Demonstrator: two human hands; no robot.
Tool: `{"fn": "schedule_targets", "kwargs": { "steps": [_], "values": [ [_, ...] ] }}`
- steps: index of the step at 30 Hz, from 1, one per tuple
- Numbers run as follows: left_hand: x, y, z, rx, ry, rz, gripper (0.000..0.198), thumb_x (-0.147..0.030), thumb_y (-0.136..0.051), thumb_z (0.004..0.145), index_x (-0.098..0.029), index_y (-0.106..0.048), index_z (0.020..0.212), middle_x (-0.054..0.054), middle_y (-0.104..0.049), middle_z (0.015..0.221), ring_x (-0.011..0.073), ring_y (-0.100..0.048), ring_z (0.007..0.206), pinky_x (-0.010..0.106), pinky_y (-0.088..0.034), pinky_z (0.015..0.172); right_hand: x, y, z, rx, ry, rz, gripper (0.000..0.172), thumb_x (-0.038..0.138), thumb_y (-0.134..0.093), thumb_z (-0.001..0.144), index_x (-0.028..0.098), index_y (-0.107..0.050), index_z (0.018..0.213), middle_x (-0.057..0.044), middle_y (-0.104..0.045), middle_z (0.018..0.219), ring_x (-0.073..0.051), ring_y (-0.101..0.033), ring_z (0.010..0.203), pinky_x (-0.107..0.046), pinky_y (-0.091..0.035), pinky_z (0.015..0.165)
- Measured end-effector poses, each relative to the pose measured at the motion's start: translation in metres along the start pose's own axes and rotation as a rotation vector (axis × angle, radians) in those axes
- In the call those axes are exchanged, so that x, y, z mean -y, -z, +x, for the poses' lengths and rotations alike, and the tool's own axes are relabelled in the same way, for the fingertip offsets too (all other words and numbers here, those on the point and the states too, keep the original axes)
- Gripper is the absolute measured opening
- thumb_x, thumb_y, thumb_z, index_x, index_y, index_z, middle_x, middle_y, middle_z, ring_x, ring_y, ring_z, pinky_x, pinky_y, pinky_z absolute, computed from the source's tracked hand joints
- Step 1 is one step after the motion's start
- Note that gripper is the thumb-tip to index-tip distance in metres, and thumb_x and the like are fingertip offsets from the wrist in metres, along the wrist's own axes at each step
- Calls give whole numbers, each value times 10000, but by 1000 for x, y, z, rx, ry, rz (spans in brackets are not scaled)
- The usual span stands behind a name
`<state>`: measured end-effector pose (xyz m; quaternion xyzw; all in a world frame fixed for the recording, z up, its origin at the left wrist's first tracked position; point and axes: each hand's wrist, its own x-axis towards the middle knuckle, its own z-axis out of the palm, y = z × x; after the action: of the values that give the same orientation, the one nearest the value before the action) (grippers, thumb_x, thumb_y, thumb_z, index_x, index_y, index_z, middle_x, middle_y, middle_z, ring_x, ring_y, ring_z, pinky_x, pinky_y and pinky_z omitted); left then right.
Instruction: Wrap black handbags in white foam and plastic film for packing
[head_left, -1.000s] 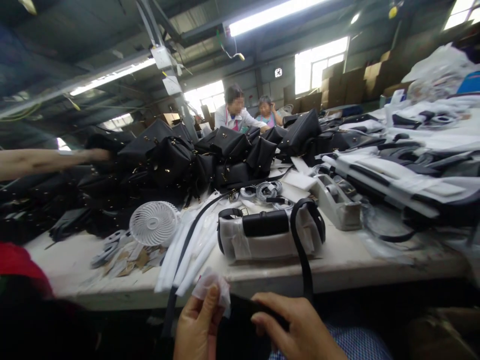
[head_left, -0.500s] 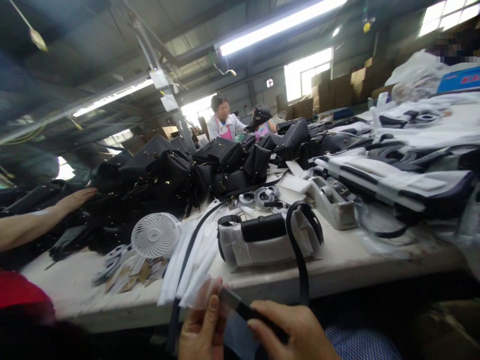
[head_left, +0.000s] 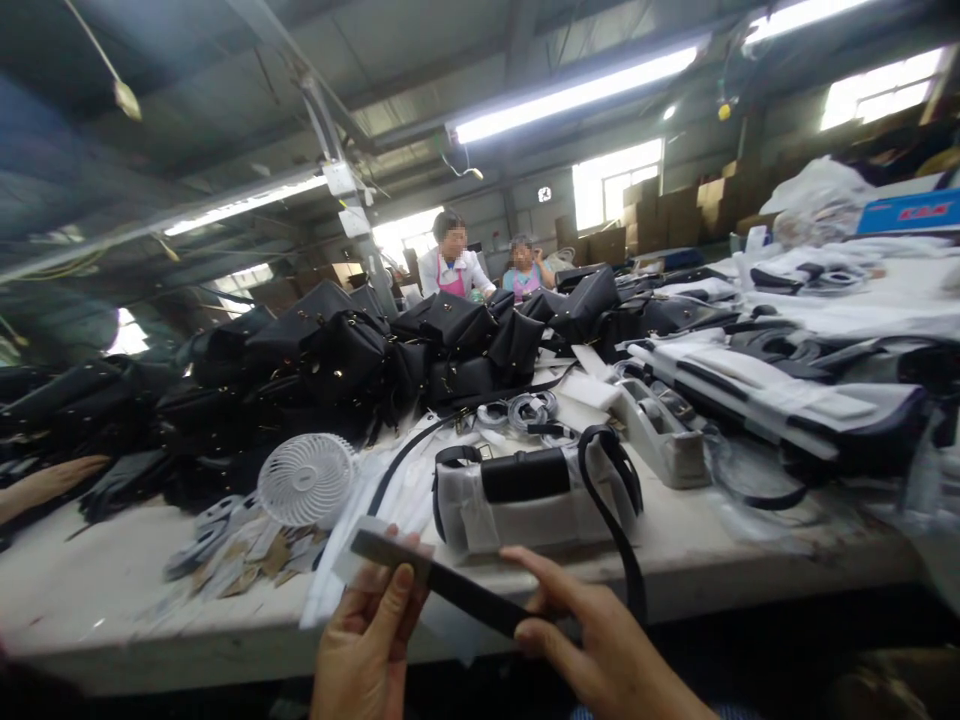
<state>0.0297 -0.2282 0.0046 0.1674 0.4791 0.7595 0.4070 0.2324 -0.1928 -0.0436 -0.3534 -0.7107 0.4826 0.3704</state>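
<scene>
- Strap (head_left: 472, 598): black, flat and narrow, smooth-faced, one end bluntly finished; that end seen at upper left.
- Strap held clear of the table, slanted down from upper left to lower right; section between the hands drawn nearly straight.
- Blunt end pinched in the left hand (head_left: 369, 630), just behind the tip, thumb laid against the near side.
- Lower stretch taken between thumb and fingers of the right hand (head_left: 592, 620); remainder hidden there.
- Wrapping sheet (head_left: 347, 562): thin, translucent, whitish; held with the strap in the left hand, its edge shown beyond the blunt end. Whether it is closed fully around the strap cannot be told.
</scene>
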Motion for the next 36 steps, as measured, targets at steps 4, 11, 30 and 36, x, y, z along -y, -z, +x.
{"fn": "schedule_targets", "kwargs": {
  "steps": [4, 11, 30, 36],
  "values": [
    [8, -13, -2, 133, 40, 22, 457, -139, -888, 582, -182, -731, 1009, 74, -756, 1047, 238, -703, 998, 212, -603, 764, 33, 5, 29, 21, 102, 52, 559, 246, -639, 852, 305, -498, 1390, 44, -673, 751, -137, -582, 677, -258, -450, 696],
    [-18, -49, 17, 389, -100, 0, 449, -230, -873, 656, -197, -717, 1075, 59, -745, 1077, 220, -672, 1063, 241, -573, 883, 72, 36, 72, 151, 184, -85, 496, 261, -654, 834, 271, -562, 1321, 42, -635, 728, -125, -556, 655, -235, -412, 635],
    [-53, -124, 58, 533, -150, -120, 306, -161, -860, 643, -155, -743, 926, 57, -756, 972, 145, -705, 864, 189, -577, 769, 99, 94, 127, 213, 173, -165, 244, 377, -630, 848, 142, -684, 889, 12, -614, 696, -121, -526, 641, -251, -402, 618],
    [-41, -140, 66, 582, -121, -54, 272, -199, -869, 644, -147, -738, 877, 54, -754, 892, 136, -701, 804, 209, -570, 772, 129, 98, 145, -7, 292, -135, 428, 299, -721, 756, 141, -622, 1142, 47, -563, 655, -109, -496, 602, -228, -357, 549]
  ]
}}
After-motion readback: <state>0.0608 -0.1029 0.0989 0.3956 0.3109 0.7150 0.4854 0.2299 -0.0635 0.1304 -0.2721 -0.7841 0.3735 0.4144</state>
